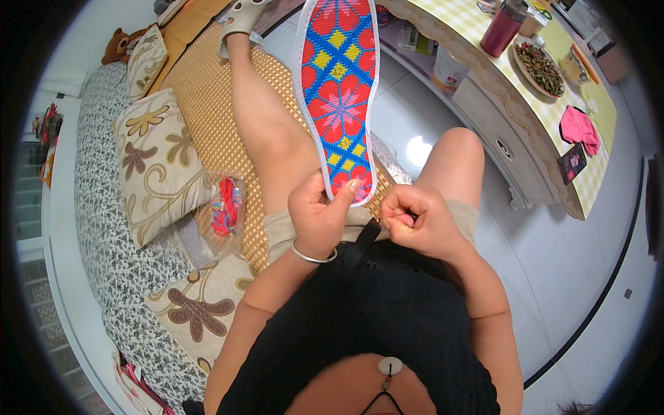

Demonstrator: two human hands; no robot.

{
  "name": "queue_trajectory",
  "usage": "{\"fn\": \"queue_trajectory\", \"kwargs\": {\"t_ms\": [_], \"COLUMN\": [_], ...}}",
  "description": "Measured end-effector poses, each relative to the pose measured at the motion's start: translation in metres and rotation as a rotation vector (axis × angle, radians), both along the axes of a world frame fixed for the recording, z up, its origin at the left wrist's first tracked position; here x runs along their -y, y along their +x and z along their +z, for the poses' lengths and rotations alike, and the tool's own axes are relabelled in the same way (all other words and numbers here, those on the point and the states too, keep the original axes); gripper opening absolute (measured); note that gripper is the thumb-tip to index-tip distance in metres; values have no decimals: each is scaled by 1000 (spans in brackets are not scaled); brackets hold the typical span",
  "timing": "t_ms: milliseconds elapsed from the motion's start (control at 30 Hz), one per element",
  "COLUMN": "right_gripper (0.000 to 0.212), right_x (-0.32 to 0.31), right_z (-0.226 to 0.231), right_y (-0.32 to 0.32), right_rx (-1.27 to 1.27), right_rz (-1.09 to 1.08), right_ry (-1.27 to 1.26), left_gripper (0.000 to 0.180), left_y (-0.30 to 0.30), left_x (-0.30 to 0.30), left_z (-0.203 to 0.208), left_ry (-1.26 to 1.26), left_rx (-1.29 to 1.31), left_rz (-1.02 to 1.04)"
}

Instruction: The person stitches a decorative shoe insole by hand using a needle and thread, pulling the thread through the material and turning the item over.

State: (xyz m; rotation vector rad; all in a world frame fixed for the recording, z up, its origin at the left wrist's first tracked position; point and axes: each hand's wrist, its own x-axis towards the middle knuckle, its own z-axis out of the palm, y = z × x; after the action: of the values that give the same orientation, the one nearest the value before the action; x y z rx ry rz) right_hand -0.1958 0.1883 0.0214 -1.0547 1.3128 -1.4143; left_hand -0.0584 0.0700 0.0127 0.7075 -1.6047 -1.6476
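Observation:
An embroidered insole [342,104], with red flowers and yellow patches on a blue ground and a white edge, stands upright above my lap. My left hand [319,211] grips its heel end, thumb pressed on the patterned face. Just right of the heel, apart from it, my right hand [418,218] is closed in a pinch. Whatever its fingers hold is too small or hidden to make out. A black strap [369,232] hangs beside the right fingers, over the shorts.
Beside me on the woven seat mat [200,62] lies a clear bag of coloured thread [225,207], near patterned cushions [155,155]. At the right stands a table [588,187] with a checked cloth, a plate of food [538,68], a dark red flask [503,28], pink cloth [579,129] and phone [573,163].

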Motion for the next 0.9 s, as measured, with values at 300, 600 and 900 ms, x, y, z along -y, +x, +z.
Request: {"fn": "queue_trajectory", "kwargs": {"t_ms": [300, 600, 900], "right_gripper": [5, 15, 16], "right_x": [-51, -163, -21], "right_z": [-64, -130, -37], "right_y": [-96, -180, -48], "right_rx": [603, 725, 297], "right_rz": [-510, -1217, -643], "right_ry": [-167, -231, -59], "left_gripper": [16, 19, 15], "left_y": [11, 24, 0], "left_x": [35, 42, 10], "left_z": [-2, 1, 12], "left_ry": [505, 559, 384], "left_rx": [-349, -257, -181], "left_rz": [-88, 49, 10]}}
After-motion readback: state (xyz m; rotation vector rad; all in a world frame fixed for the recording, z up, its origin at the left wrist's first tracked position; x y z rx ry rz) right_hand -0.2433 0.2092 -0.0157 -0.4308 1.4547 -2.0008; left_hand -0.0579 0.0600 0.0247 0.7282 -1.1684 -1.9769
